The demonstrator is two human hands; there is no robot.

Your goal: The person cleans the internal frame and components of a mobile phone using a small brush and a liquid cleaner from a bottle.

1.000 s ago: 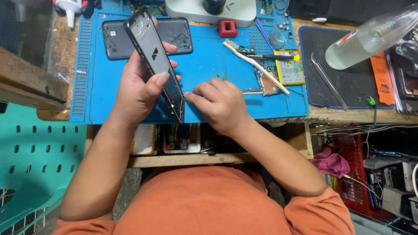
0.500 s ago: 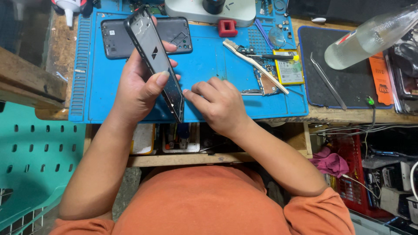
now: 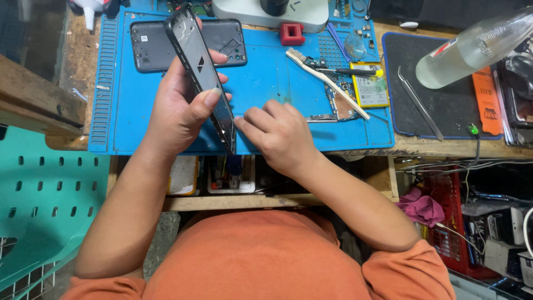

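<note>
1. Left hand (image 3: 180,111) grips the phone frame (image 3: 202,75) on edge above the blue mat (image 3: 266,89), thumb across its face.
2. Right hand (image 3: 277,133) has fingers curled at the frame's lower end; a tool, if any, is hidden.
3. Done: back cover (image 3: 150,47), battery (image 3: 371,89) and board (image 3: 341,105) lie out on the mat.
4. Left: reassembly, I'd judge.
5. Clear bottle (image 3: 472,47) lies tilted; contents unclear.
6. Red crate (image 3: 449,222) holds cables.

A black phone frame (image 3: 201,72), stripped and open in the middle, stands tilted on edge, its lower end just above the blue work mat (image 3: 261,89).
</note>
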